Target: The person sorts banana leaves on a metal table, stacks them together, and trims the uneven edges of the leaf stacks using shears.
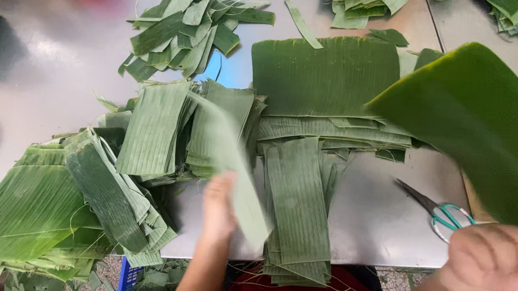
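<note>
Right hand (490,257) sits lower right of frame, nearest the lens, fingers curled into a fist on the bottom edge of a large dark green leaf sheet (475,120) that rises toward the upper right and covers the table's right edge. Left hand (218,205) at lower centre, motion-blurred, pinching a pale leaf strip (235,162) that runs up and left over the stacks; exact finger grip hard to read through the blur.

Scissors (442,213) with teal handles lie on bare metal just left of the right hand, blades pointing upper left. Only open tabletop (378,209) patch is around them, lower right of centre.

Stack of long strips (298,205) overhangs the near table edge at bottom centre. Wide leaf pile (326,78) behind it. Folded leaf heap (64,207) fills lower left, spilling past the edge. Loose offcuts (185,32) upper centre-left, bare metal around them.
</note>
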